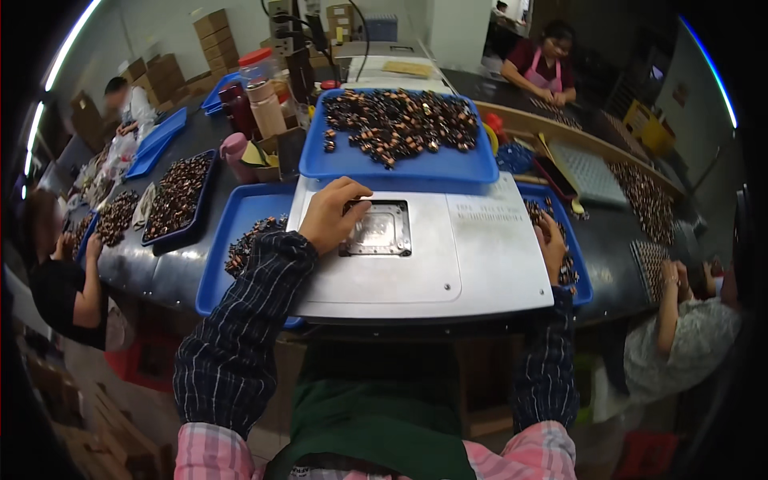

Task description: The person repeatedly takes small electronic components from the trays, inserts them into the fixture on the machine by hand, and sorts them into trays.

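Note:
My left hand (pixel 331 216) rests at the left edge of a recessed metal fixture (pixel 382 230) in a white, flat-topped machine (pixel 416 280). Its thumb and forefinger are apart, with nothing seen between them. Beyond the machine's right edge, my right hand (pixel 550 250) is curled over the right blue tray (pixel 585 282), among small dark and copper-coloured parts (pixel 569 270). What its bent fingers hold, if anything, is too small to make out. Across the machine's back lies a blue tray (pixel 344 163) with a heap of similar small parts (pixel 408 124).
A blue tray (pixel 220 268) with more parts stands left of the machine, partly behind my forearm. Bottles (pixel 266 108) and a cardboard holder (pixel 290 148) stand behind it. A wooden ledge (pixel 512 120) and a pale gridded tray (pixel 590 174) lie at right. Co-workers sit around the table.

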Motion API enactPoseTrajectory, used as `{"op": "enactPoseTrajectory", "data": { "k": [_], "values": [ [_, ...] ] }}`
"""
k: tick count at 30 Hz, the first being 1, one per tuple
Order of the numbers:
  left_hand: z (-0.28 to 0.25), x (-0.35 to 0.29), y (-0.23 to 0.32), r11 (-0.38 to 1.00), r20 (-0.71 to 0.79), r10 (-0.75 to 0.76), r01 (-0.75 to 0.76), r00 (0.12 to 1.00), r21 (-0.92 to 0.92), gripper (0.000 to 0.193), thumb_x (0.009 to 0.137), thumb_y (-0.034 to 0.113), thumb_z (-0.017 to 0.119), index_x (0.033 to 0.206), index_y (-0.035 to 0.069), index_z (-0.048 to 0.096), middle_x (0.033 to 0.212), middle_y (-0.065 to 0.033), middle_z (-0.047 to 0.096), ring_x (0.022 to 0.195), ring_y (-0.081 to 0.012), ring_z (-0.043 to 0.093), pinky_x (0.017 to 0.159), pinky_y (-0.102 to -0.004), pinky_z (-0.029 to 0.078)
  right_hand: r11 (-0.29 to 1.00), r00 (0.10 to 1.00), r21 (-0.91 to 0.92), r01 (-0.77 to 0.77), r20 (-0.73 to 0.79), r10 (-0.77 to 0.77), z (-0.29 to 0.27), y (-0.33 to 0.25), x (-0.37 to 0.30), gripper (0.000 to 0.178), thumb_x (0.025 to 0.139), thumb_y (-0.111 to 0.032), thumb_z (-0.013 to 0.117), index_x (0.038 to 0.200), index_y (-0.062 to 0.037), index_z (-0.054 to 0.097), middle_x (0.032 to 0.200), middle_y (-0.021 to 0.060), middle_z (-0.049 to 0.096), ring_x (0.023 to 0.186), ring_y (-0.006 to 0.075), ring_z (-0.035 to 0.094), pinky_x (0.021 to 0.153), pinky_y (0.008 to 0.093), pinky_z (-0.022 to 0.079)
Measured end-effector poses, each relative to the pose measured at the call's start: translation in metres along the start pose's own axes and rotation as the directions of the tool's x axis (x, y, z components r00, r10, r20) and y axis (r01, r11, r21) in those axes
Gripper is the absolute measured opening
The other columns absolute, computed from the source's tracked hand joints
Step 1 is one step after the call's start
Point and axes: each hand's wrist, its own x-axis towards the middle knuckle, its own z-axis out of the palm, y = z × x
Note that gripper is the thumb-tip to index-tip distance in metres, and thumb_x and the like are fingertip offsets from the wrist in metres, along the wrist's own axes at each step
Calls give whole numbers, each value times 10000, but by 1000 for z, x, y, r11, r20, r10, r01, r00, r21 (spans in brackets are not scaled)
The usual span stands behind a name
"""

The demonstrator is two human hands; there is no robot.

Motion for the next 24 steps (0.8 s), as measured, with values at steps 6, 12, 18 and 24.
{"op": "enactPoseTrajectory", "data": {
  "k": [6,12,18,24],
  "values": [
    [-23,41,-59,969,-243,-21,80,970,234,197,705,98,607,897,54,601,929,-98,553,877,-272,529,761,-339,418,986,946,157,57,308,-104,-11,-121,67,270,815,-53,535,1078,7,534,880,57,583,789,97,540,692,214,446],
    [-5,76,-78,699,5,-83,55,997,713,149,689,136,609,834,134,641,888,-27,550,907,-213,496,805,-355,345,897,690,185,401,583,-429,84,-176,87,385,729,-39,594,1108,-68,533,946,71,567,797,160,535,684,258,441],
    [-3,66,-66,923,-92,-130,155,987,351,147,699,185,638,788,68,633,813,-63,524,835,-246,520,729,-357,420,949,813,53,311,501,-295,127,-173,87,453,639,-38,671,1069,-59,532,820,66,485,646,132,472,595,245,412],
    [-6,54,-60,952,-116,-205,226,972,205,167,734,204,619,805,53,627,815,-66,526,714,-244,557,662,-339,437,899,858,-132,417,382,-342,131,-167,89,436,603,-174,724,977,-55,535,802,98,515,699,235,522,648,327,430]
  ]
}}
